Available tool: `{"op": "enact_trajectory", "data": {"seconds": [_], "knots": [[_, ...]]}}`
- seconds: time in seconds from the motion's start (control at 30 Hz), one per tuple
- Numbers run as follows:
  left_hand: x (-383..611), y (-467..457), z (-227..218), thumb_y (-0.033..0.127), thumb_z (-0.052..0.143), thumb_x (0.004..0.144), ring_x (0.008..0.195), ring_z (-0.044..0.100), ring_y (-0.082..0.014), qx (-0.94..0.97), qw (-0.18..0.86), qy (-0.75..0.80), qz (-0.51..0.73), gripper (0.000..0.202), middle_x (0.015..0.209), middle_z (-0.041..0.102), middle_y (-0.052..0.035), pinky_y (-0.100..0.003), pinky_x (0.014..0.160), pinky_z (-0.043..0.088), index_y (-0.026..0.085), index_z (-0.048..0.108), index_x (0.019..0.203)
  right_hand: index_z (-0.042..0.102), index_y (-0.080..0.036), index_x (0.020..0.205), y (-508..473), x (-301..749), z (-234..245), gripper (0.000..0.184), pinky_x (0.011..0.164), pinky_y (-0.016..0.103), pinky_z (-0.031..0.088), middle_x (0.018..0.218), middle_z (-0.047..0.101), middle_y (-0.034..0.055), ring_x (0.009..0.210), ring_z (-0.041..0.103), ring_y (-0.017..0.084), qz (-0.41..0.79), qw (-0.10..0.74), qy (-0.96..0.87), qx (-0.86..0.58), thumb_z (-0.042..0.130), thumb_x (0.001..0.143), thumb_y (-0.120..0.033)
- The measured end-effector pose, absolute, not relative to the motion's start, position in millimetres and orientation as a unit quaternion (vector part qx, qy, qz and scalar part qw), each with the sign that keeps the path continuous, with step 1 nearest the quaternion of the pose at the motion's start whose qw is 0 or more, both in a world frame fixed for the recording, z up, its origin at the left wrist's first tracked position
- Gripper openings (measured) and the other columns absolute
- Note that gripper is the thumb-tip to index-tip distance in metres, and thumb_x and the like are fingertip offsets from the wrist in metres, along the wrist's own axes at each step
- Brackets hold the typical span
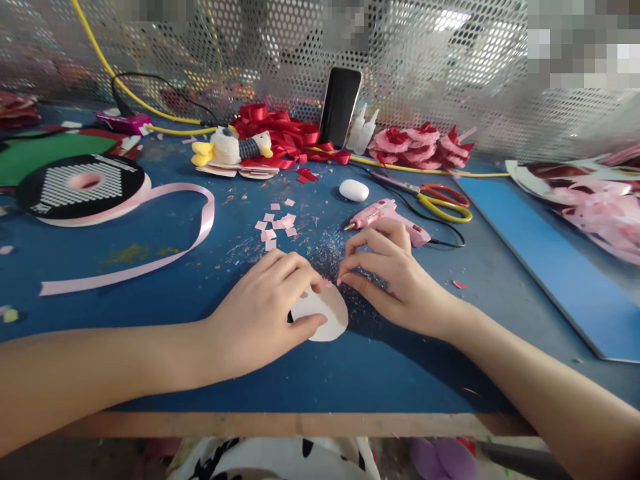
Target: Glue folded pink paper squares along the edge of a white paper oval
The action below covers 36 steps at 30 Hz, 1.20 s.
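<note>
A white disc [327, 319] lies on the bench [240, 395], steadied under the thumb and fingers of the left hand [267, 293]. The right hand's [400, 283] fingertips are drawn close together by its upper edge; whether anything is pinched cannot be told. The disc could be skewed if pressed unevenly, or dirtied by the loose specks [327, 252]. Knuckles could be burnt if the pink glue gun [416, 231] is hot.
</note>
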<state>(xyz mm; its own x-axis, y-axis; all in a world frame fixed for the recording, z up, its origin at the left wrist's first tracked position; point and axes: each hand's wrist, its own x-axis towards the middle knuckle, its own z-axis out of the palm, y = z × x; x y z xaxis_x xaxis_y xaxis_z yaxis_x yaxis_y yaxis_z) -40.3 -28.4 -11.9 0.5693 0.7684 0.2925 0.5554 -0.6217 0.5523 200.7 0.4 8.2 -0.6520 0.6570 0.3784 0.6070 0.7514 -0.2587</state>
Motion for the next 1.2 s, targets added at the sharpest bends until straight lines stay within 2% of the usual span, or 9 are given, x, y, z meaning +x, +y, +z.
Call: {"op": "enact_trajectory", "data": {"seconds": [0.17, 0.83, 1.07, 1.2], "knots": [[-40.1, -28.0, -13.1, 0.030, 0.073, 0.087, 0.103, 0.052, -0.0237, 0.870, 0.189, 0.392, 0.231, 0.023, 0.107, 0.061, -0.0033, -0.040, 0.091, 0.044, 0.020, 0.058, 0.102, 0.070, -0.022, 0.094, 0.1, 199.8, 4.3, 0.014, 0.103, 0.050, 0.033, 0.108, 0.062, 0.0081, 0.110, 0.042, 0.027, 0.065, 0.194, -0.911, -0.357, 0.056, 0.097, -0.023], [-40.8, -27.4, -15.0, 0.031, 0.074, 0.087, 0.104, 0.052, -0.0236, 0.865, 0.199, 0.399, 0.231, 0.027, 0.107, 0.061, -0.0019, -0.039, 0.090, 0.042, 0.021, 0.053, 0.101, 0.073, -0.024, 0.089, 6.7, 200.7, -6.6, 0.012, 0.102, 0.050, 0.036, 0.103, 0.067, 0.0068, 0.112, 0.045, 0.028, 0.041, 0.218, -0.912, -0.345, 0.063, 0.094, -0.028], [-41.0, -27.2, -15.6, 0.032, 0.074, 0.088, 0.103, 0.053, -0.0229, 0.862, 0.206, 0.401, 0.230, 0.026, 0.106, 0.062, -0.0015, -0.038, 0.090, 0.042, 0.021, 0.053, 0.100, 0.077, -0.027, 0.096, 7.1, 203.6, 1.5, 0.014, 0.101, 0.048, 0.036, 0.100, 0.069, 0.0055, 0.104, 0.048, 0.025, 0.090, 0.229, -0.903, -0.352, 0.063, 0.094, -0.029], [-40.9, -27.7, -15.7, 0.031, 0.075, 0.087, 0.101, 0.052, -0.0218, 0.863, 0.209, 0.396, 0.232, 0.027, 0.105, 0.061, -0.0008, -0.038, 0.089, 0.043, 0.022, 0.052, 0.100, 0.077, -0.026, 0.093, 6.6, 201.8, 2.6, 0.012, 0.102, 0.048, 0.036, 0.099, 0.069, 0.0053, 0.105, 0.050, 0.025, 0.126, 0.221, -0.900, -0.355, 0.065, 0.093, -0.031]]}}
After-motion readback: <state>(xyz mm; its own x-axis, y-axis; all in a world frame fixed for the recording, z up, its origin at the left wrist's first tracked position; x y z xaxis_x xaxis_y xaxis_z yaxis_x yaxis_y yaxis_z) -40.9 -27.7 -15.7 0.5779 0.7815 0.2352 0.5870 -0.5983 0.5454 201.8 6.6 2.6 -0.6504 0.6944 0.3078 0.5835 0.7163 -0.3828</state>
